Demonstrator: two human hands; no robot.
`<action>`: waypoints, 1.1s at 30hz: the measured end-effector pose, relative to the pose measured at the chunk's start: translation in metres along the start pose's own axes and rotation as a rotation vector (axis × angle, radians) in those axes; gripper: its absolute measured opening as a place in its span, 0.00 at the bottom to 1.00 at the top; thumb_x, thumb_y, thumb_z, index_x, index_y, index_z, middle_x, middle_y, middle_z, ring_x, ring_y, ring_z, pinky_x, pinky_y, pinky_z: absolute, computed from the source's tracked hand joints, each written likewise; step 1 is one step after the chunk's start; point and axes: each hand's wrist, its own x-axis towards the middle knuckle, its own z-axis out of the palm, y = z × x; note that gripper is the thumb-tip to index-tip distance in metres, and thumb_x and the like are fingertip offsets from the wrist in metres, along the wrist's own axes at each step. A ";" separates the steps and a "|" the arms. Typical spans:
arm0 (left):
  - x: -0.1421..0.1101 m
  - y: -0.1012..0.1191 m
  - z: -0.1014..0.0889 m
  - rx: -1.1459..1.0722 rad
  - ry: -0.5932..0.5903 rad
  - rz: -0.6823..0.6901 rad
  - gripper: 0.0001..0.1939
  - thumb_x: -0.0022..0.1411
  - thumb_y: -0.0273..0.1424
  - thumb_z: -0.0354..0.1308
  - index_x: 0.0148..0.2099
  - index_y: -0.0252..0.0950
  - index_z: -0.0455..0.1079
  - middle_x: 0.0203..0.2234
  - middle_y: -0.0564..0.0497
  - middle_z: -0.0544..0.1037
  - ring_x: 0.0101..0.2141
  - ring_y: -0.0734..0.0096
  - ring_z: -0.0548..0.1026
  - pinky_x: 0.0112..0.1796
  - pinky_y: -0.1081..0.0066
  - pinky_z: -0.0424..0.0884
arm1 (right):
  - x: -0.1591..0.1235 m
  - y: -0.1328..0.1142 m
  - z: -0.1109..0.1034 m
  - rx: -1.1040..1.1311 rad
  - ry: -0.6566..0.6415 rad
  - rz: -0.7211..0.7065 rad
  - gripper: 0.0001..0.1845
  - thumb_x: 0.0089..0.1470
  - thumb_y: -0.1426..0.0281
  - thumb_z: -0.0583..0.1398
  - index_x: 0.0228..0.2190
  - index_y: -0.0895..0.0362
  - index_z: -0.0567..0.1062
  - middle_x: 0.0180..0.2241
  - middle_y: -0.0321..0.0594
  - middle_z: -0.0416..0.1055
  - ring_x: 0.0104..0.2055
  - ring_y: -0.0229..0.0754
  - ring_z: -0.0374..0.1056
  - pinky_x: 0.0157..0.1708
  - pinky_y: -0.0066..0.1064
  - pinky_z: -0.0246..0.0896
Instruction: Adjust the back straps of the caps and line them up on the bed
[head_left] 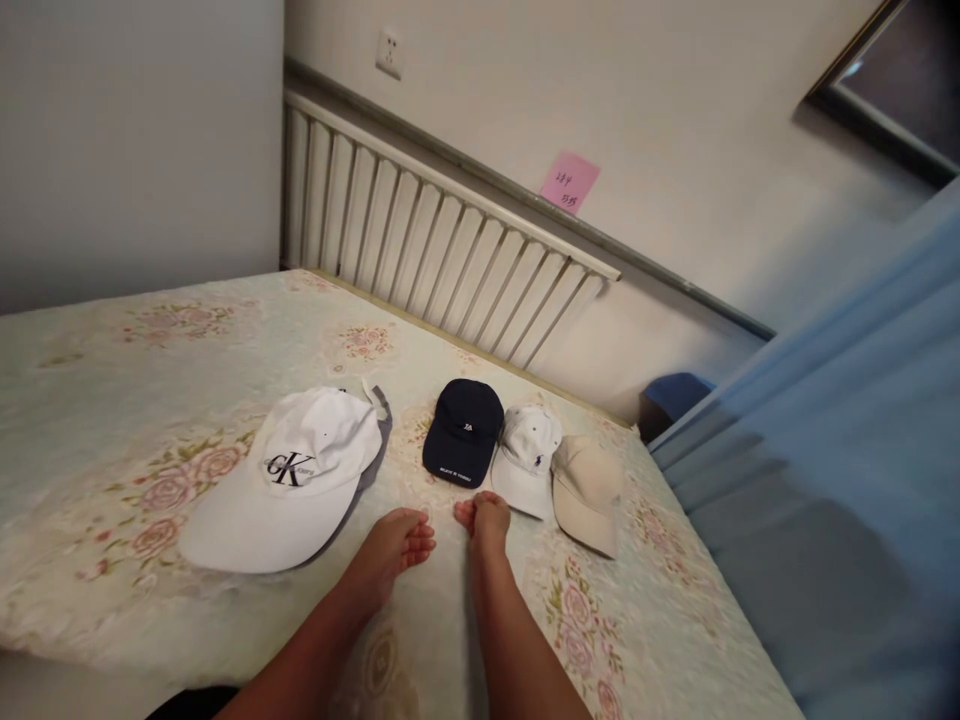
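Observation:
Both my arms reach forward over a floral bedsheet (120, 400). My left hand (394, 550) lies flat on the sheet, fingers together and stretched out, holding nothing. My right hand (484, 520) rests beside it with the fingers curled under, nothing visible in them. Just beyond the hands lies a navy cap (463, 432). To its right sit a small white cap (527, 460) and a beige cap (589, 492), overlapping slightly. At the left a large white cap (289, 480) with black letters lies on top of a grey cap (375, 450).
A white radiator (435, 250) runs along the wall behind the bed, with a pink note (570, 182) stuck above it and a wall socket (388, 52). Blue fabric (825, 480) hangs at the right of the bed. A blue bin (675, 395) stands in the corner.

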 end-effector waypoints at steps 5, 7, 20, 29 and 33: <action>0.002 0.001 0.001 0.005 0.006 -0.001 0.11 0.51 0.33 0.60 0.35 0.33 0.64 0.25 0.50 0.75 0.24 0.73 0.75 0.28 0.74 0.69 | -0.018 0.002 -0.010 -0.172 -0.062 -0.276 0.12 0.44 0.75 0.58 0.34 0.55 0.72 0.16 0.29 0.69 0.18 0.38 0.67 0.21 0.27 0.64; 0.004 0.001 0.001 0.021 0.003 0.003 0.11 0.51 0.33 0.60 0.35 0.34 0.64 0.25 0.50 0.75 0.25 0.72 0.75 0.28 0.74 0.69 | -0.024 0.001 -0.014 -0.222 -0.085 -0.367 0.12 0.45 0.75 0.57 0.35 0.54 0.74 0.23 0.35 0.73 0.27 0.39 0.70 0.32 0.29 0.67; 0.008 -0.046 -0.009 0.970 -0.009 0.757 0.07 0.53 0.38 0.53 0.33 0.41 0.67 0.32 0.50 0.75 0.38 0.60 0.73 0.42 0.63 0.69 | -0.072 0.020 -0.140 -0.949 -0.149 -0.920 0.24 0.53 0.77 0.52 0.51 0.50 0.71 0.54 0.44 0.67 0.59 0.50 0.58 0.58 0.52 0.51; -0.009 -0.073 -0.017 1.388 0.006 0.923 0.17 0.56 0.29 0.48 0.46 0.38 0.71 0.51 0.42 0.70 0.54 0.54 0.65 0.57 0.57 0.56 | -0.101 0.021 -0.191 -0.892 -0.102 -0.852 0.26 0.51 0.76 0.55 0.51 0.48 0.70 0.56 0.43 0.64 0.61 0.53 0.55 0.60 0.55 0.46; -0.038 -0.081 -0.015 1.335 0.069 0.856 0.18 0.56 0.26 0.47 0.46 0.39 0.72 0.52 0.43 0.70 0.56 0.56 0.63 0.57 0.58 0.55 | -0.107 0.025 -0.194 -0.755 -0.112 -0.791 0.23 0.49 0.74 0.57 0.48 0.50 0.74 0.55 0.46 0.66 0.60 0.54 0.56 0.61 0.53 0.43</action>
